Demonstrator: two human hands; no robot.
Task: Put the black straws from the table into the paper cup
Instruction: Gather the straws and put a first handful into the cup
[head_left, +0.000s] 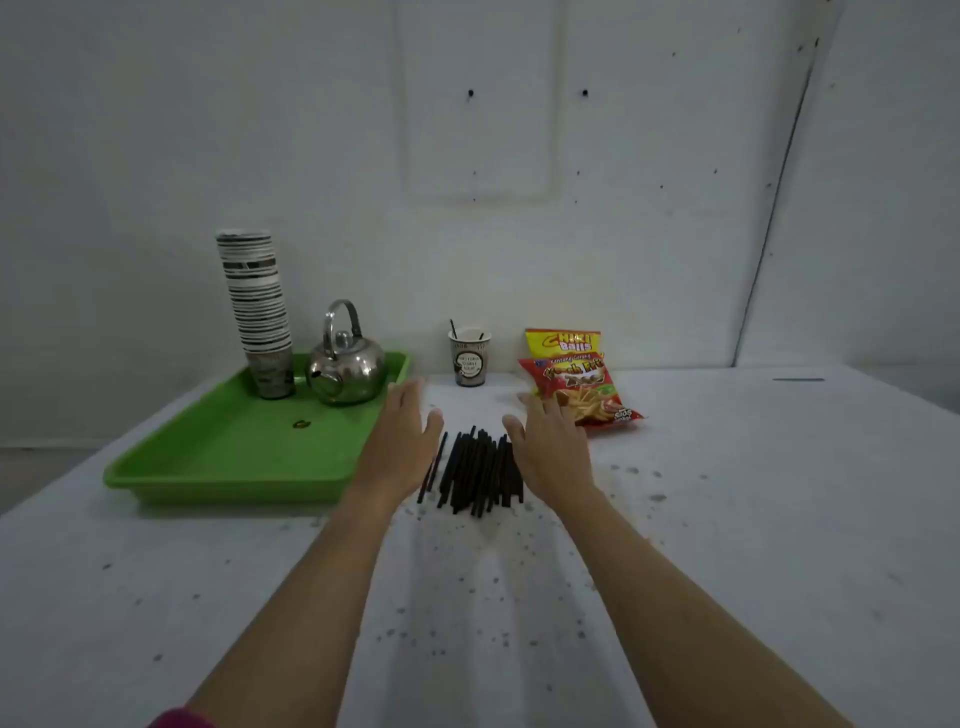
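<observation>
A pile of several black straws (475, 470) lies on the white table, roughly pointing away from me. My left hand (402, 439) hovers flat and open at the pile's left side, covering a few straw ends. My right hand (550, 449) is spread open on the pile's right side, its thumb at the pile's edge. Neither hand holds anything. Beyond the pile, near the wall, stands a paper cup (469, 358) with two black straws sticking out of it.
A green tray (223, 457) at the left carries a tall stack of paper cups (257, 312) and a steel kettle (345, 364). Two snack bags (576, 379) lie right of the cup. The white table (753, 519) is speckled with dark spots.
</observation>
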